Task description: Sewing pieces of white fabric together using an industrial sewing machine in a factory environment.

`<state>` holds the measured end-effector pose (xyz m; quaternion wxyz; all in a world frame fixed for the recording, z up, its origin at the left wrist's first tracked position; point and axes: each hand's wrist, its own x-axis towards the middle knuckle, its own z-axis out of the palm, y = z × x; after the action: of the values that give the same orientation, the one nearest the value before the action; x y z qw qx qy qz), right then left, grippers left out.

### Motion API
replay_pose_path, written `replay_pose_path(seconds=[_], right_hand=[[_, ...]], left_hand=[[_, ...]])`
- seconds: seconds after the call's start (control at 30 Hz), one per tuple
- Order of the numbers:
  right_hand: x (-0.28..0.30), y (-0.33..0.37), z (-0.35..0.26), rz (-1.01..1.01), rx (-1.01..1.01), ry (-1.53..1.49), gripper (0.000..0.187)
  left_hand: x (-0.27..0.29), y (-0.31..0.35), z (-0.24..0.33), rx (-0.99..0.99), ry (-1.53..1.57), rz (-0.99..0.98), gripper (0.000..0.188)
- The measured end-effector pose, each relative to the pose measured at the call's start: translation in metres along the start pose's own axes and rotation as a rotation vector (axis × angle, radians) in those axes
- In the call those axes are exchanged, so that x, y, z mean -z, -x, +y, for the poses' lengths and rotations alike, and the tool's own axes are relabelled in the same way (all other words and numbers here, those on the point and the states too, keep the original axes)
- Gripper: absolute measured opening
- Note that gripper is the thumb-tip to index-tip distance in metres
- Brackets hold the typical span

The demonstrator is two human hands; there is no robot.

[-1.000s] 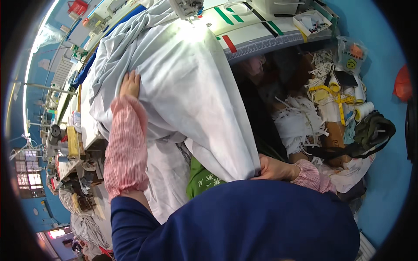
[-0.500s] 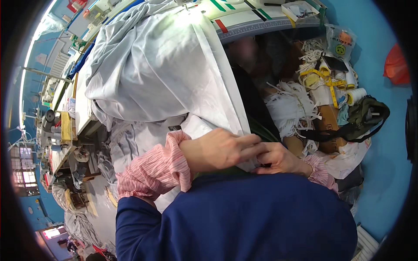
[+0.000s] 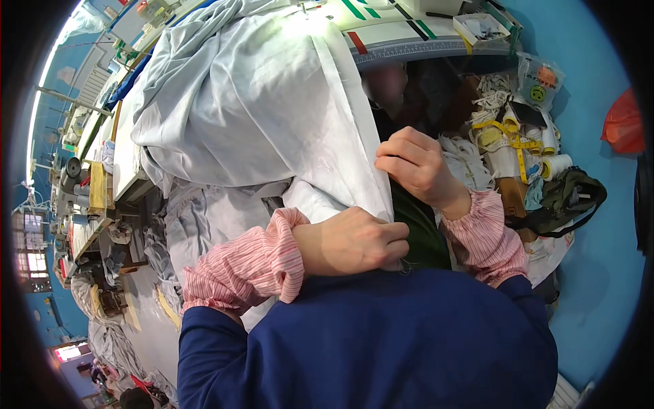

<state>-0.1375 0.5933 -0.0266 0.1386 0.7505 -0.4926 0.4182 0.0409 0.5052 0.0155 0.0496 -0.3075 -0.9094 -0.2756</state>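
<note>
A large pale grey-white cloth [image 3: 245, 116] hangs from the sewing table down over my lap, its folded edge running along the right side. My left hand [image 3: 354, 240] is closed on the lower end of that edge, close to my body, with a few loose threads just below the fingers. Farther up the same edge, my right hand [image 3: 419, 167] pinches the cloth between thumb and fingers. Under a bright light at the top, the cloth lies beneath a sewing machine's needle area [image 3: 304, 9].
Along the table's front runs a curved grey ruler edge [image 3: 436, 53]; a white box [image 3: 481, 28] stands on top. To the right lie white fabric scraps [image 3: 466, 160], thread spools [image 3: 556, 167], a yellow tape measure [image 3: 521, 146] and a dark green bag [image 3: 569, 198]. More worktables stand left.
My hands were together at the cloth's lower edge. The right hand has moved up and away along the edge, while the left has stayed near the lower end.
</note>
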Motion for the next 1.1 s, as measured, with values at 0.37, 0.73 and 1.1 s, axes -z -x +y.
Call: replay_pose_path(seconds=[0.37, 0.73, 1.1], right_hand=[[0.017, -0.005, 0.022, -0.219, 0.014, -0.233, 0.019], [0.013, -0.020, 0.024, -0.311, 0.270, -0.029, 0.022], [0.005, 0.020, 0.019, -0.214, -0.186, -0.081, 0.015]], left_hand=[[-0.002, -0.006, -0.008, 0.019, 0.041, -0.073, 0.012], [-0.003, -0.009, -0.016, -0.045, 0.054, -0.038, 0.010], [0.087, 0.184, -0.223, 1.157, -0.737, 0.594, 0.051]])
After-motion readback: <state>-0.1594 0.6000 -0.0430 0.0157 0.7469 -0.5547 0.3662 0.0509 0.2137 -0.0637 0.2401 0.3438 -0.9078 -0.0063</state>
